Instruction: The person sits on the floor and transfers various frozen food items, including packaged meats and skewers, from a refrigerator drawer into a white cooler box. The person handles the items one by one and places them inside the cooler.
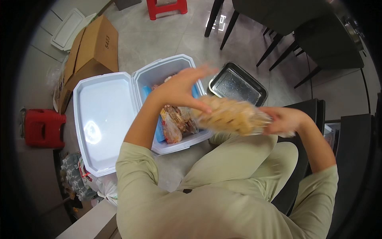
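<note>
My right hand point(279, 119) grips the gathered end of a clear plastic bag of pale yellow food pieces point(229, 115), blurred by motion, above my knees. My left hand point(182, 86) is spread over the cooler box, its fingers apart. Its thumb overlaps the bag's left end; whether it touches cannot be seen. Below stands a white cooler box point(176, 147) with its lid point(107, 119) swung out to the left. Inside lie bagged food, perhaps meat point(173, 128), and blue ice packs point(159, 131), partly hidden by my left hand and forearm.
A metal tray point(238, 83) with wet spots lies right of the cooler. Cardboard box point(98, 41), red stool point(167, 9) and red plastic object point(44, 128) stand around. Dark chairs point(262, 18) are at upper right, bottles point(73, 171) at lower left, a black cabinet edge point(313, 110) at right.
</note>
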